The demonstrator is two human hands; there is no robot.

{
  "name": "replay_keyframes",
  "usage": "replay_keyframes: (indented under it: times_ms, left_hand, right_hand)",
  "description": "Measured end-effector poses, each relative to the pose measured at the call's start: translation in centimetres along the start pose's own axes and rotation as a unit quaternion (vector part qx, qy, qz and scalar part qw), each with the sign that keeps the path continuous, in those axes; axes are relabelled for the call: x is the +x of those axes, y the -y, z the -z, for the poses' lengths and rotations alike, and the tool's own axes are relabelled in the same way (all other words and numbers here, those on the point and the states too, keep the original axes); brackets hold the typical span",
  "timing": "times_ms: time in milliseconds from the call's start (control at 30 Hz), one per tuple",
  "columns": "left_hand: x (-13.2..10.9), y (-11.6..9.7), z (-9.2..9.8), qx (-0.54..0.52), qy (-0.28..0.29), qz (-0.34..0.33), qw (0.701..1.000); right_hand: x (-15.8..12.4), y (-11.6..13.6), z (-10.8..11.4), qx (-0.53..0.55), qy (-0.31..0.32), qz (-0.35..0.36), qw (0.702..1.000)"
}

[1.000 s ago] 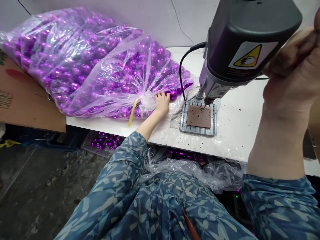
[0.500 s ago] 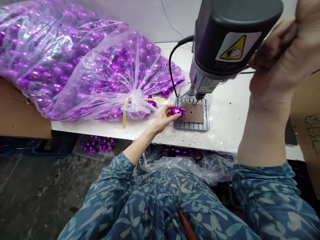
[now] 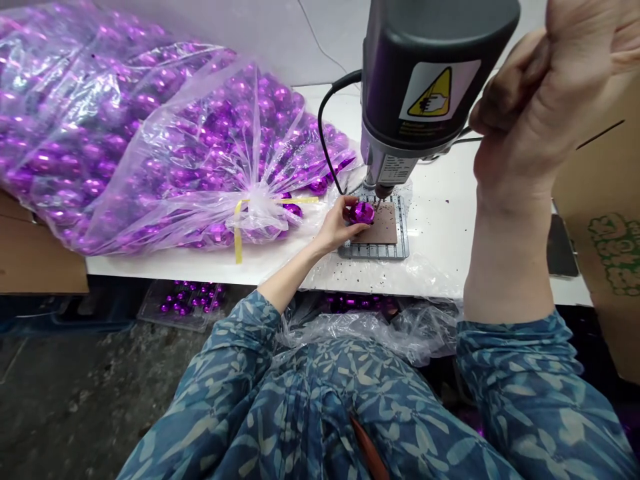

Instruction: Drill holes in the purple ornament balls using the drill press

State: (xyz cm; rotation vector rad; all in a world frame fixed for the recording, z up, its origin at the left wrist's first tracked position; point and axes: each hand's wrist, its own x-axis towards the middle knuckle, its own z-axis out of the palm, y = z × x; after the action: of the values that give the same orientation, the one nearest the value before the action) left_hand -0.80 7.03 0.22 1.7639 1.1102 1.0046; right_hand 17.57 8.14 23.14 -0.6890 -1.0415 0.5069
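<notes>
My left hand [image 3: 339, 225] is closed on a shiny purple ball [image 3: 361, 213] and holds it on the brown pad [image 3: 385, 227] of a grey grid base [image 3: 374, 251], just under the tip of a grey bench drill [image 3: 425, 73]. My right hand [image 3: 545, 100] is raised at the drill's right side, fingers curled round a thin lever [image 3: 465, 137] that sticks out from the machine. A big clear plastic bag [image 3: 150, 133] full of purple balls lies on the white table [image 3: 450, 233] to the left, tied with a yellow strip [image 3: 239, 230].
A black cable [image 3: 325, 127] loops from the drill. Brown specks litter the table. A cardboard box [image 3: 605, 220] stands at the right, cardboard [image 3: 30, 260] at the left. A tray of purple balls [image 3: 185, 303] and loose plastic film [image 3: 380, 330] sit under the table edge.
My left hand left the bag's mouth with one purple ball and brought it right onto the pad under the drill. My right hand stayed up at the lever.
</notes>
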Motion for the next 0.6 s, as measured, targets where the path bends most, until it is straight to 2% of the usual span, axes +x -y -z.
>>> replay_keyframes:
  times_ms: [200,300,467,600]
  left_hand:
    - [1.2,0.4,-0.8,-0.007,0.003,0.018,1.0]
    - [1.4,0.5,-1.0,0.011,0.001,-0.005,1.0]
    - [1.3,0.1,-1.6,0.063,0.004,-0.061,0.996]
    - [1.0,0.1,-2.4,0.053,0.007,-0.078,0.996]
  right_hand:
    - [-0.1,0.2,-0.1,0.016,0.009,0.001,1.0]
    - [-0.1,0.1,-0.2,0.046,0.0,-0.002,0.999]
    - [-0.2,0.1,-0.1,0.035,0.005,0.001,0.999]
    - [-0.4,0.1,0.2,0.048,0.01,0.01,0.999]
